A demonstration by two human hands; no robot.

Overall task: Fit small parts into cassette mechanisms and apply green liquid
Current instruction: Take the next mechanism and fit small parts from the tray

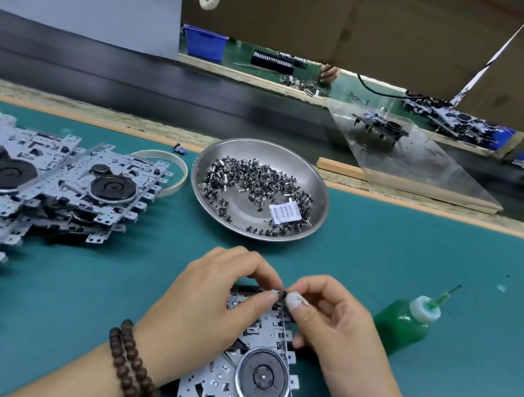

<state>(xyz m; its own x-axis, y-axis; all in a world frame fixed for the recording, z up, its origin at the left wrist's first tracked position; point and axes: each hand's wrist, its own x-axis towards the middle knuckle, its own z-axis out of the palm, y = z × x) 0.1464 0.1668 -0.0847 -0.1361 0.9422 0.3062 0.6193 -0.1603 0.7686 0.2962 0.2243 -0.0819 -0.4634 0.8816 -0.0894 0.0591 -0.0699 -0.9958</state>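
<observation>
A metal cassette mechanism (pixel 254 379) with a black flywheel lies on the green mat in front of me. Above its far end, my left hand (pixel 209 303) and my right hand (pixel 333 326) meet fingertip to fingertip, both pinching one small dark part (pixel 280 293). The right thumb has white tape on its tip. A bottle of green liquid (pixel 406 320) with a needle nozzle lies tilted on the mat just right of my right hand. A steel bowl (pixel 317 200) holding several small dark parts and a white sachet stands beyond my hands.
A stack of several cassette mechanisms (pixel 40 183) covers the left of the mat, with a pale ring (pixel 179 168) beside it. Behind the bench edge runs a dark conveyor belt (pixel 135 82) with a clear plastic sheet (pixel 424 159) over it. Another person's hand (pixel 328 73) shows far back.
</observation>
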